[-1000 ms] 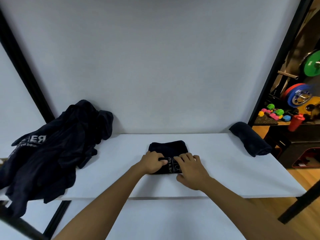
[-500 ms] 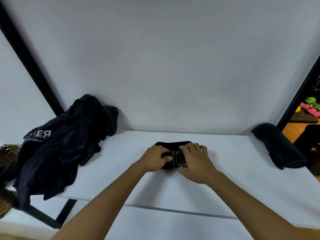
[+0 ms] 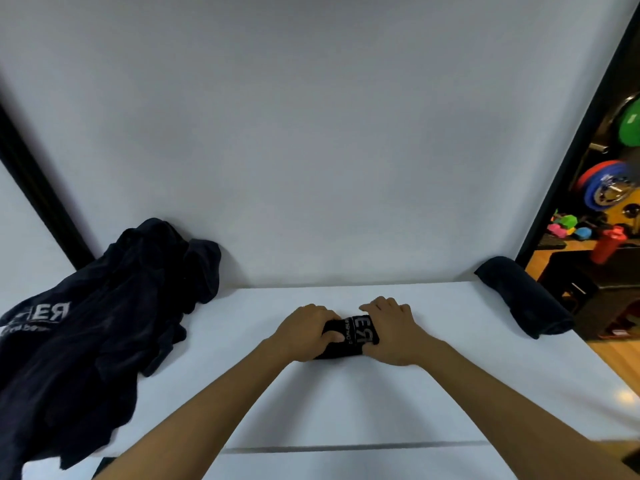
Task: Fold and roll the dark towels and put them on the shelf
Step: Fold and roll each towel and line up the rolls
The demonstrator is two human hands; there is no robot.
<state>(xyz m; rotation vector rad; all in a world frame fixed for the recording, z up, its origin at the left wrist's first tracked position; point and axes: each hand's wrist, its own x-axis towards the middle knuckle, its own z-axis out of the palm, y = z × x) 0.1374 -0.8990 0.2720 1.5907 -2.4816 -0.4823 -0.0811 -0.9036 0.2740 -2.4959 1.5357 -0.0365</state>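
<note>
Left hand (image 3: pixel 304 332) and right hand (image 3: pixel 391 329) clamp a lettered rolled towel (image 3: pixel 349 336) mid-worktop (image 3: pixel 433 393), open surface all around.

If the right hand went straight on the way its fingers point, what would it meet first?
Beyond the right hand, gripping the rolled towel, lies bare white table, then probably the white back wall; depth is uncertain.
</note>
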